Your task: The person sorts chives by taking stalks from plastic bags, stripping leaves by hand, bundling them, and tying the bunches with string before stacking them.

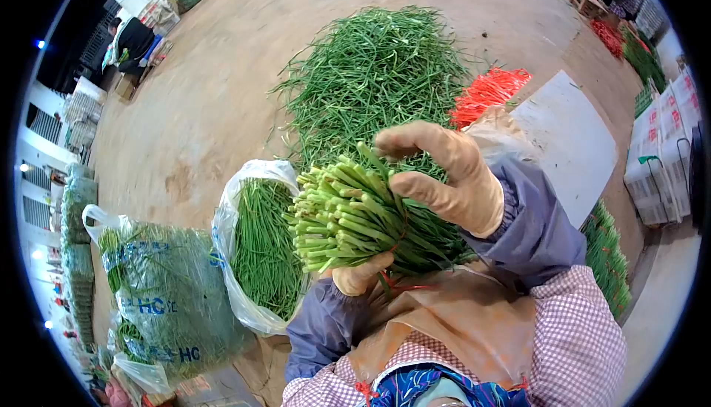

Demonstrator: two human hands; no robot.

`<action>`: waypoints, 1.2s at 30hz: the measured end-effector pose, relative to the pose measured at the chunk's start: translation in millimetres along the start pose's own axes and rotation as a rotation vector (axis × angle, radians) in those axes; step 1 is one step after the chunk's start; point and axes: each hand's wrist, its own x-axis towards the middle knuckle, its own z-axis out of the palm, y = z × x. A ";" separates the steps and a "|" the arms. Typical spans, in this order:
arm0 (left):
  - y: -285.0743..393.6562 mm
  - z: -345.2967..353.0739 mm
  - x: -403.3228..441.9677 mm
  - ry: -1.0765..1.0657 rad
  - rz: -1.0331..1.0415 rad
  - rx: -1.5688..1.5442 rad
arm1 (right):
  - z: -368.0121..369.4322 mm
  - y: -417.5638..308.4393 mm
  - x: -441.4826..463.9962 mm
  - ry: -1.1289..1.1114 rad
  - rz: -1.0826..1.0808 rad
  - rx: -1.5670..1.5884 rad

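Observation:
A thick bundle of green stalks, which look like garlic scapes, is held in front of my apron with the pale cut ends facing left. A thin red tie goes round it. My left hand, in a tan glove, grips the bundle from below; most of its fingers are hidden by the stalks. Above the bundle's upper right side is my right hand, also gloved, its thumb and fingers curved but apart with nothing between them. The fingertips are close to the stalks; I cannot tell if they touch.
A loose heap of green stalks lies ahead on the floor, beside red ties and a white board. Stalk-filled plastic bags stand at left. White boxes are stacked at right. Other people sit farther off.

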 end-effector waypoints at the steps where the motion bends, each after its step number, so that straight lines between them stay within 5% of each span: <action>1: 7.4 4.0 2.3 -0.022 -0.041 0.044 | -1.1 -2.0 9.5 0.000 -0.083 -0.027; 7: 19.4 21.6 18.0 -0.040 -0.024 0.187 | -7.7 18.7 22.7 -0.044 0.397 0.413; 13: -3.5 26.8 35.6 0.008 -0.084 0.167 | -39.8 65.9 -14.0 0.283 0.295 0.702; 17: -4.5 55.1 47.0 0.194 -0.141 0.219 | 9.7 89.3 -79.1 0.213 0.279 0.671; 19: -3.6 39.6 43.7 -0.323 0.150 1.207 | 28.6 77.9 -109.0 0.209 0.357 0.776; 21: 18.2 86.0 41.5 0.139 -0.304 0.255 | 17.4 59.5 -121.6 0.158 0.465 0.478; 22: -19.6 24.6 45.8 0.108 -0.064 0.193 | 14.8 57.5 -118.3 0.180 0.434 0.366; 24: -1.1 47.3 52.0 0.071 -0.034 0.188 | -8.0 52.6 -118.0 0.271 0.344 0.310; 25: 6.0 58.1 53.2 0.009 0.021 -0.048 | -18.5 41.2 -118.1 0.334 0.273 0.373; 29: 17.3 48.2 71.9 -0.103 0.096 0.939 | -4.9 40.2 -111.9 0.404 -0.107 0.577; 30: 20.3 51.4 73.0 -0.130 0.124 1.182 | -13.9 31.2 -112.9 0.389 -0.056 0.849; 33: 34.8 180.4 73.5 -0.198 0.152 0.662 | -41.0 11.0 -129.6 0.559 0.040 1.055; 36: 32.1 234.8 84.9 -0.471 0.259 0.592 | -103.9 -24.0 -172.7 0.861 0.157 0.662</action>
